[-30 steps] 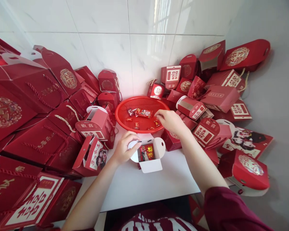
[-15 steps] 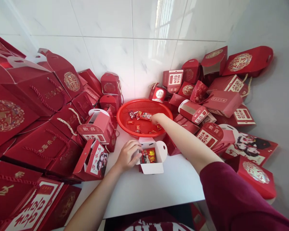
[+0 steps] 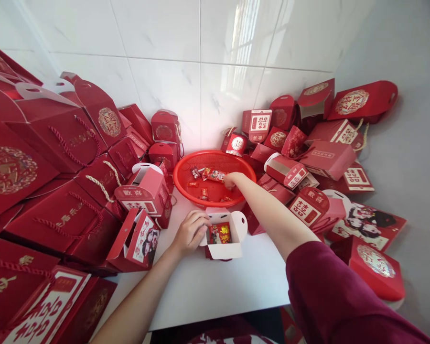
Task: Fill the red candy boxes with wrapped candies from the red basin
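Observation:
My left hand [image 3: 191,232] grips the left flap of a small candy box [image 3: 224,251], thumb inside and fingers outside. The box stands upright with its flaps spread, showing white insides. Red and gold wrapped candies [image 3: 220,232] lie in it. Just behind stands a red plastic basket [image 3: 181,184] with a mesh wall. My right hand [image 3: 231,180] reaches down into its right side, fingers curled and pointing down. What those fingertips hold, if anything, is hidden. Several wrapped candies [image 3: 204,193] are scattered on the basket floor, some close to my right hand.
Stacked red gift boxes [image 3: 75,138] with rope handles crowd the left side. Another heap of red boxes [image 3: 329,157] lies on the right, beside my right forearm. A white table [image 3: 215,291] carries everything, with a tiled wall [image 3: 165,86] behind.
My right hand has shifted slightly within the basket, its fingers lower among the candies. My left hand stays on the box. The view has tilted a little.

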{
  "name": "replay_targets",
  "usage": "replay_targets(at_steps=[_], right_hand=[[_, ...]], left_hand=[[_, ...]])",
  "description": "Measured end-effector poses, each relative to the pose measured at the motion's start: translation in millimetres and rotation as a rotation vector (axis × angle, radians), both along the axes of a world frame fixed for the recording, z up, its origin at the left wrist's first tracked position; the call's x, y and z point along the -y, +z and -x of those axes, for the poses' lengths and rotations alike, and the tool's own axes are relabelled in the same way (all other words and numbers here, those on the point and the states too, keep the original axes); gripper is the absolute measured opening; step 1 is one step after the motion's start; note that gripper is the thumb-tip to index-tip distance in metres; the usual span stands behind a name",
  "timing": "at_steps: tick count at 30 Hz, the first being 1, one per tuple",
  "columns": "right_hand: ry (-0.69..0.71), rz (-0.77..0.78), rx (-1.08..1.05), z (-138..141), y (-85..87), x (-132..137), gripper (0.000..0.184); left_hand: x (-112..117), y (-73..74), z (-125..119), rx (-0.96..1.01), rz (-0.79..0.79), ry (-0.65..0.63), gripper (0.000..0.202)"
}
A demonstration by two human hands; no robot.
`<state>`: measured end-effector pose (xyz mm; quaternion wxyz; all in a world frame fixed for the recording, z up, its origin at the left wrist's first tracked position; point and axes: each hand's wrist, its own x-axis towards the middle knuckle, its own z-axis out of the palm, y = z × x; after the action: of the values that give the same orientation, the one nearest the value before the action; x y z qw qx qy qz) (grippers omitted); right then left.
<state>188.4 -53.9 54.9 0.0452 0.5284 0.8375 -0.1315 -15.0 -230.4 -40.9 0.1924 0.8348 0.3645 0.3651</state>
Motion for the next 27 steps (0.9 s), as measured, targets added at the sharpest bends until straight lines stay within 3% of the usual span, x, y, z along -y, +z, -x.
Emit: replay_targets(at_steps=[3, 6, 11, 13, 16, 18, 21, 25, 27], right_hand=[[0.028, 0.104, -0.063, -3, 10.3, 5, 0.028], [0.112, 0.158, -0.213, -13, 21.8, 24, 0.039], [0.344, 0.407, -0.701, -45, 34.5, 77, 0.033], [0.334, 0.339, -0.820, -59, 37.8, 101, 0.029], [0.191, 0.101, -0.947, -80, 36.4, 139, 0.026], [0.081, 0.019, -1.016, -92, 26.5, 168, 0.025], [-0.069, -0.018, -1.061, -111, -5.0, 215, 0.021], [-0.146, 0.195, -1.102, -130, -57.3, 272, 0.024], [-0.193, 0.224, -1.110, -133, -75.0, 289, 0.032]], left_hand=[[0, -3.4, 1, 0.024, -0.028, -0.023, 0.044], [-3, -9.4, 1, 0.150, -0.038, -0.031, 0.057], [-7, -13.6, 1, 0.452, 0.149, 0.077, 0.075], [-8, -9.9, 4, 0.512, 0.228, 0.103, 0.070], [-11, -1.0, 10, 0.466, 0.346, 0.082, 0.048], [-13, 3.7, 14, 0.407, 0.398, 0.061, 0.034], [-16, 5.0, 18, 0.372, 0.472, 0.023, 0.032], [-18, 0.0, 17, 0.444, 0.637, -0.107, 0.046], [-19, -0.9, 16, 0.492, 0.708, -0.171, 0.048]])
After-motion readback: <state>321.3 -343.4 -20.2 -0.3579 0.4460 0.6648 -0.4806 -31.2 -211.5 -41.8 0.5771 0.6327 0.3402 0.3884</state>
